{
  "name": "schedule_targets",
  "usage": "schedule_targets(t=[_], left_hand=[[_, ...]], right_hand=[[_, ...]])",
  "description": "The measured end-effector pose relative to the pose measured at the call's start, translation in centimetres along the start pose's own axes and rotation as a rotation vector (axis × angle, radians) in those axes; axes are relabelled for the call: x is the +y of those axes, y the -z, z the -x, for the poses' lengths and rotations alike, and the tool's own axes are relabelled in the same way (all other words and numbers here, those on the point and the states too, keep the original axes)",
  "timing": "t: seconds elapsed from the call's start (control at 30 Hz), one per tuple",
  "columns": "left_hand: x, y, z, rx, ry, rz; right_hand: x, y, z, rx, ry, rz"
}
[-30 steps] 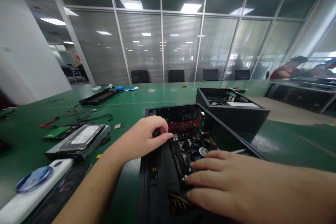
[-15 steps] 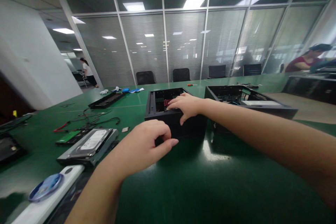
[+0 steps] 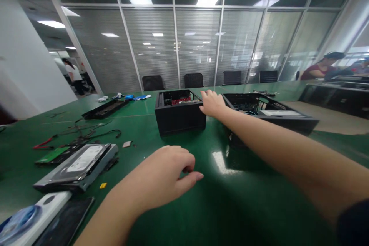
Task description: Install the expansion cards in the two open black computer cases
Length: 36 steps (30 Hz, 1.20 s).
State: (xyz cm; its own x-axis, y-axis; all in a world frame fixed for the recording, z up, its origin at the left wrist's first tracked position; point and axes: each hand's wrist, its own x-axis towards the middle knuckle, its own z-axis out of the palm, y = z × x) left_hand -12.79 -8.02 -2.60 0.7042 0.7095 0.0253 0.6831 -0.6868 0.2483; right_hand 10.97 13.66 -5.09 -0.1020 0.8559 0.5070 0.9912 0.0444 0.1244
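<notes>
A black computer case (image 3: 181,118) sits on the green table, its top side uncovered, with a red circuit board (image 3: 181,100) visible inside. My right hand (image 3: 212,103) grips the upper right edge of this case, the thumb on the near side; the other fingertips are partly hidden behind the edge. Closer to me, my left hand (image 3: 170,171) hovers over the table with loosely curled fingers and the thumb held apart. Nothing shows in it, and it touches no object.
Right of it stands a second uncovered case (image 3: 276,117). At left lie a hard drive (image 3: 83,163), a green circuit board (image 3: 53,154), loose cables (image 3: 86,137), a yellow piece (image 3: 103,185) and a black tray (image 3: 105,109). A person (image 3: 323,67) sits at far right; another person (image 3: 74,77) stands at far left.
My right hand has moved from above the case's opening to its right edge. The case now faces me at a different angle, turned on the table. My left hand sits slightly lower in view.
</notes>
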Motion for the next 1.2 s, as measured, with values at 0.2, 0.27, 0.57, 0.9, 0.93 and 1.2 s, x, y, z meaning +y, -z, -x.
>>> schedule_targets(t=[0.2,0.27,0.57,0.9,0.93,1.2], left_hand=[[-0.4,0.1,0.0,0.023,-0.001,0.015],[-0.4,0.3,0.2,0.030,0.000,0.027],[0.4,0.6,0.5,0.005,0.020,0.030],[-0.6,0.8,0.0,0.005,0.019,0.057],[-0.6,0.8,-0.1,0.011,0.013,0.058],[0.1,0.6,0.0,0.029,-0.008,0.036]], right_hand=[[12.0,2.9,2.4,-0.395,-0.108,0.016],[14.8,3.1,4.7,-0.486,-0.119,-0.063],[14.9,2.8,11.0,-0.363,-0.041,-0.090],[12.4,6.0,16.2,-0.314,0.055,0.010],[11.8,6.7,17.1,-0.311,0.063,0.010],[5.7,13.6,25.6,-0.263,0.225,-0.117]])
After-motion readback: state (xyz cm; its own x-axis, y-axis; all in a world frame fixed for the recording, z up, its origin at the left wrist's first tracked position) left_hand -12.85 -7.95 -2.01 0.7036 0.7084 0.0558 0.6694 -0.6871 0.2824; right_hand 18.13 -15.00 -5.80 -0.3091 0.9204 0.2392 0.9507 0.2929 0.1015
